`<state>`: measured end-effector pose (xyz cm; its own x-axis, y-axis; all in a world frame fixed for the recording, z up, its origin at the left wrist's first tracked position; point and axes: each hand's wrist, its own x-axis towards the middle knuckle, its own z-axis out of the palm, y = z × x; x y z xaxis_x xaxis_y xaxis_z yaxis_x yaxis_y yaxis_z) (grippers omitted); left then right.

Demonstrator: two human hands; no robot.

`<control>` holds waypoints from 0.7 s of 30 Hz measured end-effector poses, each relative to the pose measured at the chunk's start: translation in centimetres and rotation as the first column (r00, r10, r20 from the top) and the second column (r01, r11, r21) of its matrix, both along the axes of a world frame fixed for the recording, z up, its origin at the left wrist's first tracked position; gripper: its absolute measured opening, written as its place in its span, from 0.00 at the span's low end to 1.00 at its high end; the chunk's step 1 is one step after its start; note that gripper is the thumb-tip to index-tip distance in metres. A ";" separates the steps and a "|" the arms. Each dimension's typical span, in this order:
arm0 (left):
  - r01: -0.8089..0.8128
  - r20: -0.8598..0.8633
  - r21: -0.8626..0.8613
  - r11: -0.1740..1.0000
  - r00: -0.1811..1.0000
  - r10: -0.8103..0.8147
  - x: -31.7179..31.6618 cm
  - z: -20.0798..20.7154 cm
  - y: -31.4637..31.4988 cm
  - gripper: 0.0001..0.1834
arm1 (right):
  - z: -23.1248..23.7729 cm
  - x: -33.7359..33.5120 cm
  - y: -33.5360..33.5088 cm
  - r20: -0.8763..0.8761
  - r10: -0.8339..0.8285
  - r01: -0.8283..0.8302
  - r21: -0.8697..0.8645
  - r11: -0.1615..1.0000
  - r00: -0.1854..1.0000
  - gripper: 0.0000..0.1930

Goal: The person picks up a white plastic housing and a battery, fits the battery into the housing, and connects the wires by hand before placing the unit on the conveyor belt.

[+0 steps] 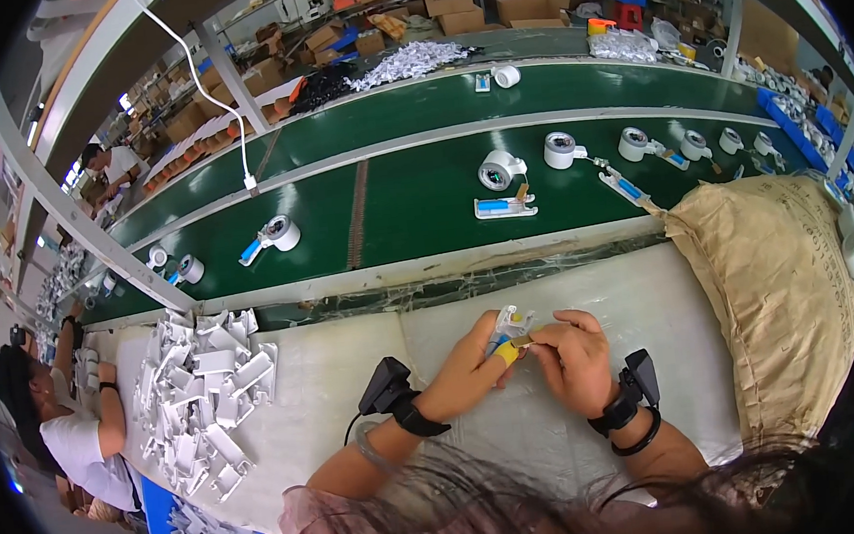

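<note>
Left hand [470,364] and right hand [577,358] both pinched on small white clip [510,327] over bench [355,373]; white brackets [206,395] piled left.

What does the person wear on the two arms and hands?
Both hands are bare. The left wrist carries a black strap with a small black boxy device and a thin cable. The right wrist carries a similar black device, plus a black band. Short pinkish sleeve.

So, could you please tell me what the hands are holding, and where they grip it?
Both hands pinch one small white plastic part. The left hand grips its lower end near a yellow bit, and the right hand holds its right side. The exact finger placement is too small to tell.
</note>
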<state>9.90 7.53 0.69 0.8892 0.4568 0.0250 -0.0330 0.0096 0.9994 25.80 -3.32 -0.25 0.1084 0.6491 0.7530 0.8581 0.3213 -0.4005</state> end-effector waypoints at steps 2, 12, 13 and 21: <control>0.013 0.026 0.065 0.998 1.000 -0.015 -0.1 0.0 -0.1 0.18 | 0.1 0.0 0.1 0.013 0.006 -0.007 0.022 1.000 1.000 0.11; 0.016 0.059 -0.050 0.999 0.998 -0.013 0.0 0.2 -0.4 0.20 | 0.1 0.0 0.1 0.005 0.022 -0.023 0.075 0.997 1.000 0.11; 0.013 0.057 -0.045 0.999 0.998 -0.010 0.0 0.3 -0.4 0.21 | 0.2 0.0 0.1 0.006 0.021 -0.021 0.074 0.997 1.000 0.11; 0.004 0.033 0.040 0.999 0.999 -0.006 0.0 0.7 -0.7 0.19 | 0.6 0.1 -0.3 0.050 0.016 -0.020 0.091 0.996 0.999 0.11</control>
<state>9.91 6.80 1.39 0.8898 0.4505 0.0725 -0.0661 -0.0300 0.9974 25.94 -3.57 0.35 0.0591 0.5790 0.8132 0.8697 0.3700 -0.3267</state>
